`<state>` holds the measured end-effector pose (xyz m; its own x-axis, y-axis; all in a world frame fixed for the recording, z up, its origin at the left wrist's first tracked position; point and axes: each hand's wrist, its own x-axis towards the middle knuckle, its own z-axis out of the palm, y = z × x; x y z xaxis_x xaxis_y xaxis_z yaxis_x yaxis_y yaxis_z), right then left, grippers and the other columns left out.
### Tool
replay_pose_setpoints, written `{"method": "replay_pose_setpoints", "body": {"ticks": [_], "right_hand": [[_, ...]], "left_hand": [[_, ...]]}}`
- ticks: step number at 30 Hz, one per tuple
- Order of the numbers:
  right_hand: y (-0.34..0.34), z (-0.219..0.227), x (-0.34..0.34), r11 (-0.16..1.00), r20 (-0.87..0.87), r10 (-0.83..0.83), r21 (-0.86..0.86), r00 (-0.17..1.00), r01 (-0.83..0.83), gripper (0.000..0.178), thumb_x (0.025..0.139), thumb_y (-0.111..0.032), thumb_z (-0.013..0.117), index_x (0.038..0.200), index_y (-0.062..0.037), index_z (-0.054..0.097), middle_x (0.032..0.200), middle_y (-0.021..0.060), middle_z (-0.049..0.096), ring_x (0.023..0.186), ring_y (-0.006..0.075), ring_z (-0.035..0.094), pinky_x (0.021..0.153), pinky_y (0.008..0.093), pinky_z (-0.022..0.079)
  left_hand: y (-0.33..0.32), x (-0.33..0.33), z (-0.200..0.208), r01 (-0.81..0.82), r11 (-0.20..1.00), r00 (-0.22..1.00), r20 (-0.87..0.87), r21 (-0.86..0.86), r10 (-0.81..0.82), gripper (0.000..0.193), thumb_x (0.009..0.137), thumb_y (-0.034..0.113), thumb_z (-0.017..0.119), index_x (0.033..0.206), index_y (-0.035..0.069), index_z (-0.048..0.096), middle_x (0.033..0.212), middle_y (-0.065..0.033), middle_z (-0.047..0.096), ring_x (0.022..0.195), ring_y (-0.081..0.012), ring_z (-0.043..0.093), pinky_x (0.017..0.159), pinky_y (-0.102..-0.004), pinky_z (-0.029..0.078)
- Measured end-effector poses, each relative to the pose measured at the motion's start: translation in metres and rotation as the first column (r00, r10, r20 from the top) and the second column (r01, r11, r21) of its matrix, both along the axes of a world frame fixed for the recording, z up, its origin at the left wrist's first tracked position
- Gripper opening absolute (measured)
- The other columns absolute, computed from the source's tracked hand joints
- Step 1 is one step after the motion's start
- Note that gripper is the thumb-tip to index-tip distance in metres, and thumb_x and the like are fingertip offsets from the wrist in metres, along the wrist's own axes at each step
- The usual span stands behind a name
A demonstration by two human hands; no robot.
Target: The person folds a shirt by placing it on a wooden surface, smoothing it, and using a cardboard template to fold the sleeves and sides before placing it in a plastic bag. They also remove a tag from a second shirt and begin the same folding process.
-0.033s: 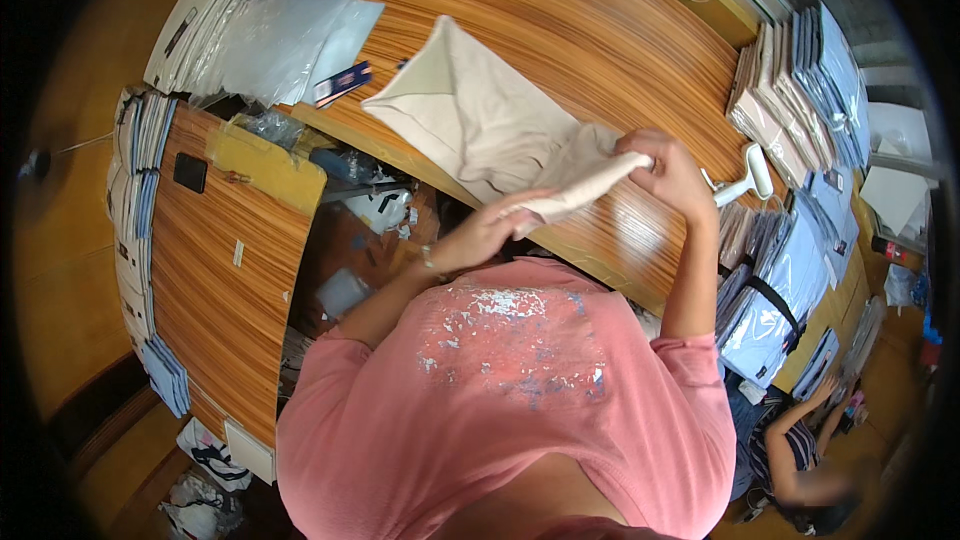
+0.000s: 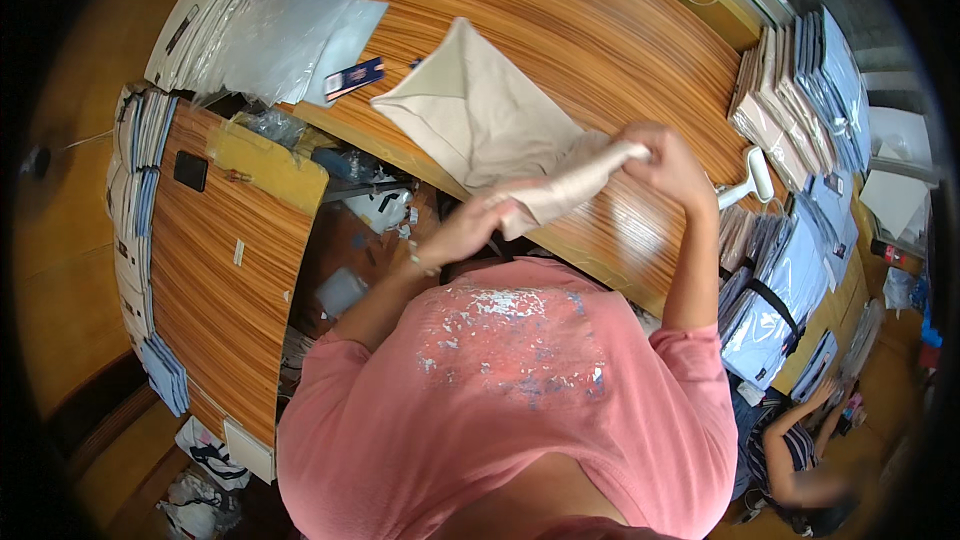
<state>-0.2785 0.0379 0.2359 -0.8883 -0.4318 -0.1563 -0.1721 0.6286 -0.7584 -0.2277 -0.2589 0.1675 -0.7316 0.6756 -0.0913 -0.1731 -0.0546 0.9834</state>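
Handling looks partway to me: far part of the beige cloth [image 2: 510, 105] laid out on the wood-grain table [image 2: 600, 30], near part off the surface, unsettled, so not all flat. I've got the right hand [image 2: 662, 162] pinching the near right end of the raised strip. Left hand [image 2: 470, 228] touches the strip's near left end; blur, can't tell if it grips or just presses. Cloth sits mid-table, slanting far left to near right, near end by the pink top [image 2: 510, 380]. Looks soft, thin, plain; smoother far, rumpled toward the hands, a fold angled across its far-left end.
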Motion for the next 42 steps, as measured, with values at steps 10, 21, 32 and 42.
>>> {"method": "replay_pose_setpoints", "body": {"ticks": [10, 21, 32, 42], "right_hand": [[-0.093, -0.145, -0.148, 0.969, 0.042, -0.234, 0.086, 0.971, 0.23, 0.022, 0.071, -0.018, 0.071, 0.081, -0.001, 0.061, 0.072, 0.009, 0.062, 0.067, 0.0198, 0.056, 0.063, 0.0334, 0.045], [-0.098, -0.136, -0.155, 0.775, 0.538, -0.376, -0.263, 0.754, 0.574, 0.017, 0.075, -0.015, 0.072, 0.074, -0.0067, 0.057, 0.066, 0.0019, 0.057, 0.056, 0.0097, 0.052, 0.05, 0.0257, 0.044], [-0.101, -0.122, -0.146, 0.633, 0.921, -0.18, -0.161, 0.345, 0.758, 0.027, 0.079, -0.025, 0.071, 0.094, -0.0029, 0.066, 0.089, 0.0042, 0.064, 0.065, 0.0127, 0.06, 0.061, 0.0237, 0.049], [-0.102, -0.157, -0.166, 0.659, 0.594, -0.299, -0.438, 0.747, 0.612, 0.018, 0.081, -0.017, 0.068, 0.09, -0.001, 0.069, 0.081, 0.0056, 0.067, 0.069, 0.0118, 0.061, 0.064, 0.0245, 0.048]], "left_hand": [[-0.12, -0.118, -0.074, -0.539, 0.827, 0.762, 0.325, -0.162, 0.56, 0.044, 0.096, 0.024, 0.04, 0.133, 0.003, 0.031, 0.125, -0.0141, 0.049, 0.104, -0.0199, 0.055, 0.087, -0.0308, 0.045], [-0.094, -0.149, -0.126, -0.748, 0.654, 0.655, -0.285, -0.113, 0.7, 0.019, 0.081, -0.005, 0.055, 0.1, -0.002, 0.054, 0.082, -0.0072, 0.062, 0.073, -0.0115, 0.06, 0.066, -0.0232, 0.047], [-0.098, -0.164, -0.131, -0.618, 0.767, 0.784, -0.217, -0.173, 0.582, 0.02, 0.077, -0.002, 0.058, 0.097, -0.001, 0.056, 0.073, -0.0074, 0.059, 0.062, -0.0123, 0.056, 0.058, -0.0254, 0.045], [-0.1, -0.169, -0.101, -0.653, 0.657, 0.758, -0.334, -0.378, 0.561, 0.014, 0.086, 0.004, 0.05, 0.099, 0.0, 0.055, 0.083, -0.0191, 0.061, 0.075, -0.0281, 0.062, 0.068, -0.0333, 0.047]]}}
